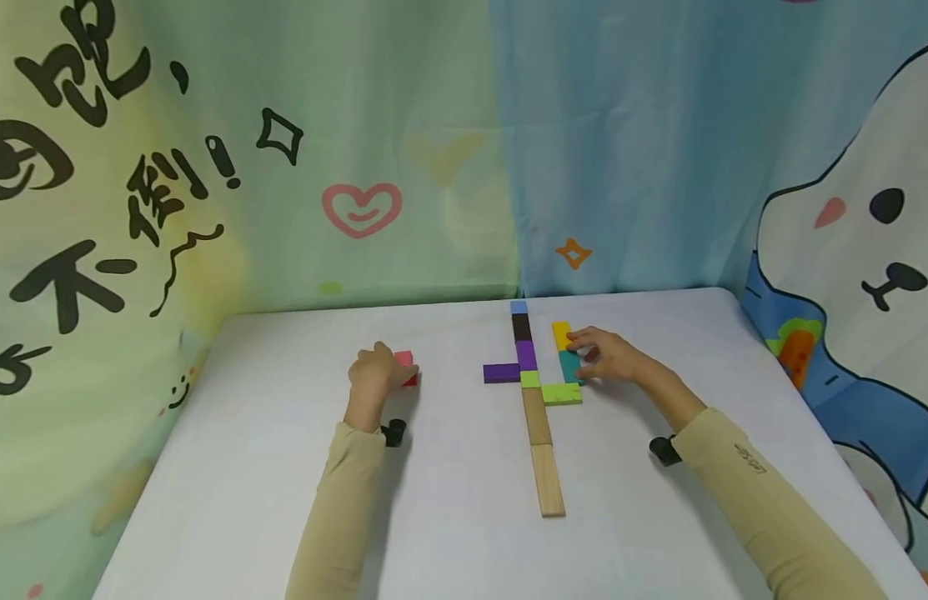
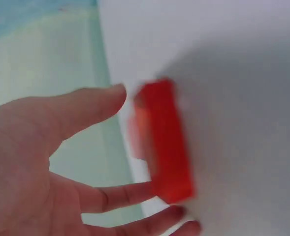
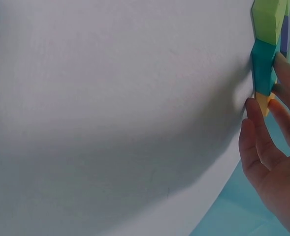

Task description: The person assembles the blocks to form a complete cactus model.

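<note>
In the head view, a red block [image 1: 404, 358] stands at my left hand [image 1: 375, 371]. The left wrist view shows the block [image 2: 167, 142] blurred, between the thumb and the outstretched fingers, with a gap at the thumb. On the other side, my right hand [image 1: 609, 357] touches a teal block [image 1: 569, 365] and a yellow block [image 1: 560, 334], its fingertips at their right edge. These two lie end to end. In the right wrist view the thumb is by the teal block and other fingertips are near the yellow one. A light green block [image 1: 562, 394] lies at the teal block's near end.
A line of blocks runs along the white table [image 1: 464, 500]: wooden blocks [image 1: 546, 479], a small green block [image 1: 530, 379], a purple block [image 1: 526, 355], a dark block [image 1: 521, 327] and a blue block [image 1: 519, 307]. Another purple block [image 1: 501, 373] juts left. A printed curtain [image 1: 403, 267] hangs behind.
</note>
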Motion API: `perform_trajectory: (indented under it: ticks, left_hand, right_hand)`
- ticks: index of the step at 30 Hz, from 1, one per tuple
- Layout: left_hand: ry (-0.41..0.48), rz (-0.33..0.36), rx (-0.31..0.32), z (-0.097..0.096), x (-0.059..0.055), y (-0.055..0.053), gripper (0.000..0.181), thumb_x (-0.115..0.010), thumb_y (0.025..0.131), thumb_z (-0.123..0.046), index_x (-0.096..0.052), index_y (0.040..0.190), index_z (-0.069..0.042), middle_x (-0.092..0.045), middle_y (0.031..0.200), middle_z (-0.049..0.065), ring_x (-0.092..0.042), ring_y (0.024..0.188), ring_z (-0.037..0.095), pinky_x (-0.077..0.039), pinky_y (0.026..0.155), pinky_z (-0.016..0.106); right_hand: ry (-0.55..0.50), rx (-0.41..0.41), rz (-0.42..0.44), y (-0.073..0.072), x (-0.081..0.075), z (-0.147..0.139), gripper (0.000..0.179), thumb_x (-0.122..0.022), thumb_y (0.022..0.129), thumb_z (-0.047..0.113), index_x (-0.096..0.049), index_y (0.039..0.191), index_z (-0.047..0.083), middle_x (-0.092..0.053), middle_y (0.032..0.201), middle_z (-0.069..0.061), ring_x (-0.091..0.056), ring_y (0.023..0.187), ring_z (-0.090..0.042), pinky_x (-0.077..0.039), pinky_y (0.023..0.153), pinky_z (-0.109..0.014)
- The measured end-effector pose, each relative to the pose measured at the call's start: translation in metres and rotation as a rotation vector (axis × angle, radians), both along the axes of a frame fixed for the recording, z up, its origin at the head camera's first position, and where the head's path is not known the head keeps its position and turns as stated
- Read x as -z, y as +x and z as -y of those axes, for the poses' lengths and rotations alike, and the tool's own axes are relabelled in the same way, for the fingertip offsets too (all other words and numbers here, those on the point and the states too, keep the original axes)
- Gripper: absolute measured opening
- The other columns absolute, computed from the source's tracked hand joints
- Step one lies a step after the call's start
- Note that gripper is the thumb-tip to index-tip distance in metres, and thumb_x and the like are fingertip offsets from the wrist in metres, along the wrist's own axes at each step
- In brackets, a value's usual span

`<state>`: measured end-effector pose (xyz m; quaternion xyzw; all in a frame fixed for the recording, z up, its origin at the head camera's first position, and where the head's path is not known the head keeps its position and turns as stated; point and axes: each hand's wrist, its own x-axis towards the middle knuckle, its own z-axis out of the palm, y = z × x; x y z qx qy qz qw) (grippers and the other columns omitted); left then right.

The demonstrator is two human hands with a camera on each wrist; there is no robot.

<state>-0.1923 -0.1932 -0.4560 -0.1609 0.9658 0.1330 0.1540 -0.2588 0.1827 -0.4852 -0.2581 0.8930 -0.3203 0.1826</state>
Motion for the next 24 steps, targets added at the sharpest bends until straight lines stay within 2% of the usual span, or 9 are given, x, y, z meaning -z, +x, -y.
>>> perform_trajectory:
  ticks: [3,5,10,13,15,17,20,22,24]
  left_hand:
    - [0.040,0.001,-0.021,0.006,0.005,0.003,0.070,-0.068,0.087,-0.048,-0.049,0.123,0.010,-0.059,0.115,0.028,-0.060,0.107,0.038,-0.050,0.088,0.048]
    - [0.064,-0.031,-0.027,0.007,0.008,0.002,0.069,-0.073,0.084,-0.046,-0.049,0.119,0.009,-0.060,0.111,0.027,-0.062,0.103,0.038,-0.051,0.085,0.048]
    - [0.139,-0.196,-0.007,0.001,0.012,0.000,0.067,-0.084,0.076,-0.027,-0.048,0.117,0.011,-0.054,0.109,0.028,-0.062,0.094,0.042,-0.053,0.082,0.049]
    - [0.263,-0.346,0.061,-0.006,0.013,-0.003,0.048,-0.083,0.077,-0.011,-0.053,0.110,0.007,-0.054,0.103,0.025,-0.061,0.089,0.039,-0.052,0.079,0.046]
    - [0.386,-0.439,0.142,-0.014,0.013,-0.007,0.039,-0.081,0.078,-0.003,-0.055,0.105,0.005,-0.057,0.099,0.023,-0.061,0.087,0.037,-0.053,0.078,0.044]
    - [0.511,-0.492,0.225,-0.023,0.015,-0.015,0.035,-0.080,0.078,0.001,-0.056,0.103,0.003,-0.059,0.097,0.020,-0.062,0.087,0.036,-0.053,0.079,0.042]
    - [0.666,-0.504,0.300,-0.038,0.022,-0.030,0.031,-0.078,0.080,0.002,-0.058,0.103,0.003,-0.062,0.097,0.020,-0.065,0.086,0.035,-0.055,0.079,0.040]
    - [0.711,-0.482,0.284,-0.047,0.029,-0.041,0.027,-0.076,0.082,0.003,-0.060,0.104,0.003,-0.063,0.100,0.020,-0.066,0.087,0.035,-0.056,0.080,0.038]
    - [0.735,-0.456,0.236,-0.054,0.036,-0.051,0.025,-0.074,0.084,0.002,-0.062,0.106,0.004,-0.064,0.102,0.020,-0.066,0.089,0.033,-0.056,0.079,0.035]
  right_hand:
    - [-0.003,0.007,0.007,0.001,0.000,-0.001,0.049,-0.076,0.084,0.003,-0.057,0.127,-0.013,-0.041,0.144,-0.030,-0.059,0.107,-0.042,-0.050,0.094,-0.049]
    - [-0.006,0.010,0.008,0.002,0.001,-0.001,0.049,-0.075,0.085,0.002,-0.057,0.127,-0.013,-0.041,0.144,-0.030,-0.059,0.107,-0.042,-0.049,0.094,-0.049]
    - [-0.005,0.018,0.013,0.002,0.001,-0.001,0.048,-0.075,0.085,0.002,-0.057,0.128,-0.012,-0.040,0.144,-0.029,-0.058,0.109,-0.042,-0.049,0.095,-0.049]
    - [-0.006,0.022,0.017,0.001,0.001,-0.002,0.048,-0.074,0.085,0.002,-0.057,0.128,-0.012,-0.040,0.145,-0.029,-0.058,0.109,-0.042,-0.049,0.095,-0.050]
    - [-0.010,0.022,0.019,0.001,0.002,-0.003,0.048,-0.074,0.086,0.002,-0.057,0.128,-0.012,-0.040,0.145,-0.029,-0.058,0.109,-0.042,-0.049,0.095,-0.050]
    - [-0.013,0.019,0.016,0.002,0.002,-0.003,0.048,-0.074,0.086,0.002,-0.057,0.128,-0.012,-0.040,0.145,-0.029,-0.058,0.109,-0.042,-0.048,0.095,-0.050]
    - [-0.012,0.015,0.007,0.002,0.004,-0.005,0.048,-0.073,0.086,0.002,-0.057,0.129,-0.012,-0.040,0.145,-0.029,-0.058,0.109,-0.041,-0.048,0.095,-0.049]
    - [-0.014,0.011,0.004,0.001,0.004,-0.005,0.048,-0.073,0.086,0.002,-0.057,0.129,-0.012,-0.040,0.145,-0.029,-0.058,0.109,-0.041,-0.049,0.095,-0.049]
    - [-0.016,0.005,-0.003,0.000,0.003,-0.004,0.048,-0.074,0.086,0.003,-0.057,0.129,-0.012,-0.040,0.145,-0.029,-0.058,0.109,-0.041,-0.049,0.095,-0.049]
